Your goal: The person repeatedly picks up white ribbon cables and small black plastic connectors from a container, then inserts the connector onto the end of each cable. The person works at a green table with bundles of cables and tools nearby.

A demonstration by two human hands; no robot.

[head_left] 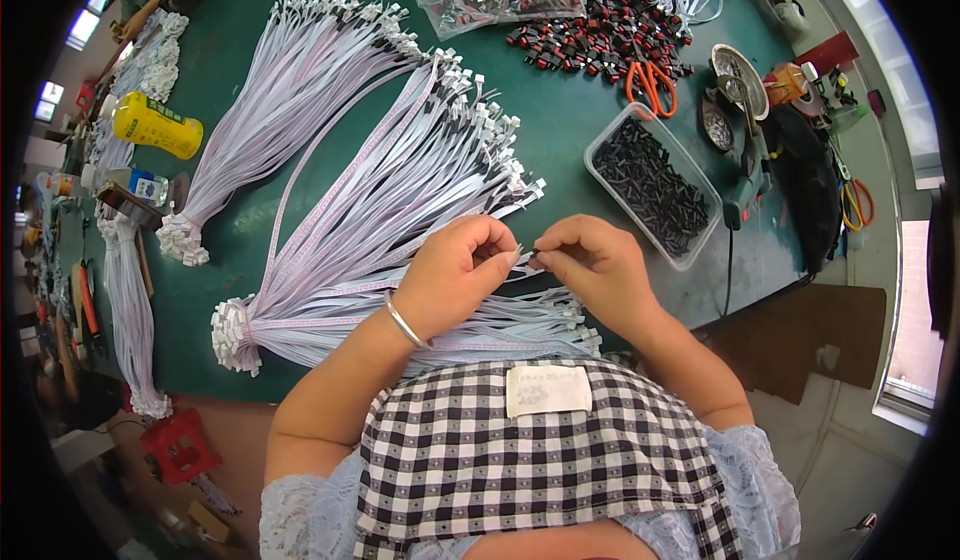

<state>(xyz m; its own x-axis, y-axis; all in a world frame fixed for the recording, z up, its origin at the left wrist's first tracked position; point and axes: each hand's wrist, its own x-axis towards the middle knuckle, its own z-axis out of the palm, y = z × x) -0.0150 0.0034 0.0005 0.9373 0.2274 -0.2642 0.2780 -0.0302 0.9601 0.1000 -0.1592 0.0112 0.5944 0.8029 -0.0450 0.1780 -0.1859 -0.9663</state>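
Hands (455, 272) (604, 272) in narrow pinches, contents unclear, over white cables (375, 205); tub (632, 208) and orange-handled scissors (650, 80) beyond.

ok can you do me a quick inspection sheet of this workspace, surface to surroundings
Surface: green table, heavily covered.
Work pieces: fan of white strips, gathered at its left end; second bundle beyond it; black sleeves in a clear tub.
Clutter: black-and-red parts, partly bagged; orange scissors; yellow bottle on its side.
Hands: left hand and right hand close together over the fan, fingertips pinched; the piece between them is too small to identify.
Cables: black cord by the green-handled tool.
Surroundings: brown board at right, window beyond.
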